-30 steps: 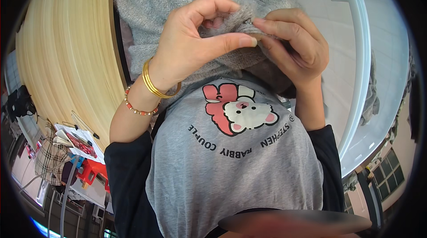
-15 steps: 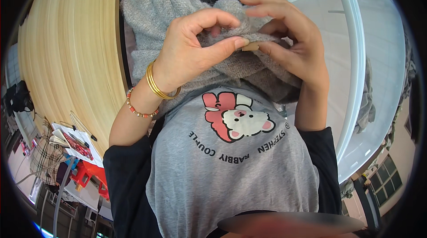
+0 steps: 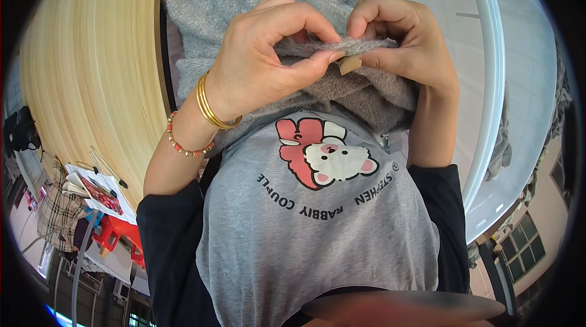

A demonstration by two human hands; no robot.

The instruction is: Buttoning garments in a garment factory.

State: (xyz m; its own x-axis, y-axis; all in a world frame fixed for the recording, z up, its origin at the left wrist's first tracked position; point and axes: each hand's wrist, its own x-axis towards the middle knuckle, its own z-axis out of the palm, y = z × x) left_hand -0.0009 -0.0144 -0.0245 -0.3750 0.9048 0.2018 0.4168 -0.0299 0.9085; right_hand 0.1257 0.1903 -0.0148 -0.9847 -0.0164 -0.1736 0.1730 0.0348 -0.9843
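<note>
A fuzzy grey knit garment lies bunched over my lap. My left hand, wearing gold bangles and a beaded bracelet, pinches an edge of the knit between thumb and forefinger. Close beside it, my right hand pinches the same edge, thumb below and curled fingers above. Between the two thumbs a small tan piece, like a tag or strip of tape, sticks out below the edge. What it is attached to is hidden.
To the left stands a light wood-topped table with a dark edge. On the right is a large pale plastic tub with grey cloth in it. Papers and red stools are at the lower left.
My right hand's raised fingers have come down and closed on the knit edge. The tan piece now shows more, tilted below the edge.
</note>
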